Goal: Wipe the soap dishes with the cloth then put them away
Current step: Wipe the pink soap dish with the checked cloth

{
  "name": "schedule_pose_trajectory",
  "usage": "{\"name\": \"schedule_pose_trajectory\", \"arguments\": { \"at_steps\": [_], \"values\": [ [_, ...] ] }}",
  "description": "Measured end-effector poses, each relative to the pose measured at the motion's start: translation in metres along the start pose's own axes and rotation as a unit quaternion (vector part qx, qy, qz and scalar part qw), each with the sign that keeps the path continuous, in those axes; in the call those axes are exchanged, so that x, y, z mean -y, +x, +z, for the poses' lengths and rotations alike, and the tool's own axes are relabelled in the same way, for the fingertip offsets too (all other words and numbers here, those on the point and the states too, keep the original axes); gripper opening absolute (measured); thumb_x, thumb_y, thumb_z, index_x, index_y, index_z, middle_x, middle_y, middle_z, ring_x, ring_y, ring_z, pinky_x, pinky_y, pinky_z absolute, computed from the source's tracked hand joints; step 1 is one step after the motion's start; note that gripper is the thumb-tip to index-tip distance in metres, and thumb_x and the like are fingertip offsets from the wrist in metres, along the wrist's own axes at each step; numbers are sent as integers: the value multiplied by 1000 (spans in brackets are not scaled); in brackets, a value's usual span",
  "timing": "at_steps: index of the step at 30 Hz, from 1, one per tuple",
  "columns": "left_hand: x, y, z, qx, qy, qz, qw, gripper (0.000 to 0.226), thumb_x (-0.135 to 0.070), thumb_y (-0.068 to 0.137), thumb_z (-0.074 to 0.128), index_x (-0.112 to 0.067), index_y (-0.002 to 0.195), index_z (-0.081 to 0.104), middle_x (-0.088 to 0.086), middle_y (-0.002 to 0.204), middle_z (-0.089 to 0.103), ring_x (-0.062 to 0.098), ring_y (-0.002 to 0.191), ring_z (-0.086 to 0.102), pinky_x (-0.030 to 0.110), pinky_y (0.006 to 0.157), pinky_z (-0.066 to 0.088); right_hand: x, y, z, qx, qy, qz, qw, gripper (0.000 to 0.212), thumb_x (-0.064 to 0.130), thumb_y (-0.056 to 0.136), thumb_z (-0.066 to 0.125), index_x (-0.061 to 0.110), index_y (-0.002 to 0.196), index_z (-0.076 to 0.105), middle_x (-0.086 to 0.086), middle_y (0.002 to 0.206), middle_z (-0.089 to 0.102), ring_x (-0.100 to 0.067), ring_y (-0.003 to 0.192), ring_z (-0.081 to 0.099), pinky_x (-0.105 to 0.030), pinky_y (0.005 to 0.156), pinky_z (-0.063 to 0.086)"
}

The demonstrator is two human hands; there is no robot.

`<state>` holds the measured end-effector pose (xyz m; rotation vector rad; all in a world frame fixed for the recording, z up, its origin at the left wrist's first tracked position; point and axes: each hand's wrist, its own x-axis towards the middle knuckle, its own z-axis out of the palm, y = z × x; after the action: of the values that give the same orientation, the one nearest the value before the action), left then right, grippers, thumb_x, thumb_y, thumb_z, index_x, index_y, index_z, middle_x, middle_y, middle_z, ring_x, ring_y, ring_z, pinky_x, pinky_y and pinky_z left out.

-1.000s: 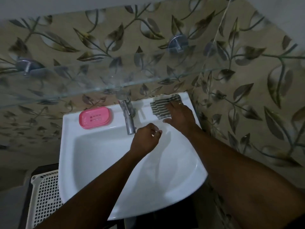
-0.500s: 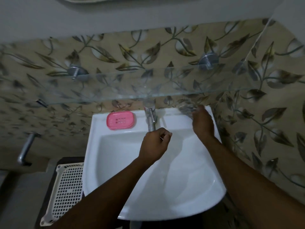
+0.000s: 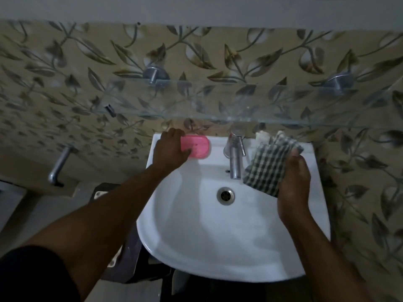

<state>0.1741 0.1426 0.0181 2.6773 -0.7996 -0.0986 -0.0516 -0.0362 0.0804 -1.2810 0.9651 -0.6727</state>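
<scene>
L hand (image 3: 170, 149) is curled round the left end of the pink soap dish (image 3: 199, 147), fingers over the far edge, thumb at the near edge. Dish is found at the rear-left corner of the sink (image 3: 218, 247), on the back ledge; whether it is lifted off can't be told. Its long axis is laid left-right, parallel to the wall, w/ the rounded free end pointed twd the tap (image 3: 235, 158) and a gap left btwn them. R hand (image 3: 294, 184) is closed on a checked cloth (image 3: 269, 164), thumb pressed on top. Cloth is held over the sink's right side, just beside the tap spout, far edge spread past the back ledge. Drain (image 3: 226, 195) is seen mid-basin, btwn the forearms. Glass shelf (image 3: 218, 101) is fixed above the ledge, over dish and tap. Metal pipe (image 3: 58, 164) is mounted on the wall, well left of the sink.
</scene>
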Motion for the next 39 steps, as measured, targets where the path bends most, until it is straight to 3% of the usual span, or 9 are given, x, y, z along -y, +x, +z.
{"name": "schedule_pose_trajectory", "arguments": {
  "at_steps": [3,8,13,17,21,29,34,39],
  "values": [
    [12,15,3,60,36,33,997,79,-40,62,83,-5,126,51,17,120,56,37,111,54,44,85,50,3,-17,22,55,-11,-3,998,46,68,79,54,30,103,63,5,103,70,-21,101,67,-43,84,56],
    [17,37,17,120,83,118,982,107,-55,47,86,-9,135,46,14,127,56,34,115,54,40,97,45,-9,-26,57,113,-60,11,992,43,45,79,75,23,113,60,3,107,71,-14,96,70,-42,82,59],
    [11,46,26,126,127,168,969,94,-50,56,81,-11,134,46,15,127,54,34,113,54,41,94,46,-25,-24,83,126,-145,24,981,48,39,84,72,19,124,55,1,114,67,-15,100,65,-37,86,56],
    [9,52,23,131,120,169,969,97,-45,51,80,-5,132,45,21,128,49,40,114,49,44,89,51,-33,-26,94,130,-184,36,974,50,44,84,69,17,124,53,-2,114,65,-18,100,64,-42,89,55],
    [11,58,21,153,115,155,969,108,-53,39,76,-2,129,45,21,123,51,39,110,49,46,91,50,-36,-29,98,131,-176,40,975,52,39,86,69,16,129,51,-2,118,64,-18,104,63,-39,92,54],
    [6,62,4,164,85,159,970,111,-49,45,88,-9,137,38,16,130,55,36,112,56,40,93,49,-40,-30,99,137,-162,27,977,34,36,87,68,28,115,50,3,113,64,-14,100,63,-25,83,50],
    [4,54,-6,166,78,150,971,113,-48,47,89,-12,139,35,14,133,53,35,117,53,38,95,48,-36,-31,99,130,-157,34,978,45,36,87,69,18,125,54,0,114,65,-16,100,64,-29,83,54],
    [-2,39,-21,137,32,128,982,105,-47,49,87,-11,135,40,12,125,56,32,108,57,36,86,50,-29,-33,94,122,-142,43,981,40,37,87,69,18,120,55,1,109,67,-16,97,65,-30,81,55]
  ]
}}
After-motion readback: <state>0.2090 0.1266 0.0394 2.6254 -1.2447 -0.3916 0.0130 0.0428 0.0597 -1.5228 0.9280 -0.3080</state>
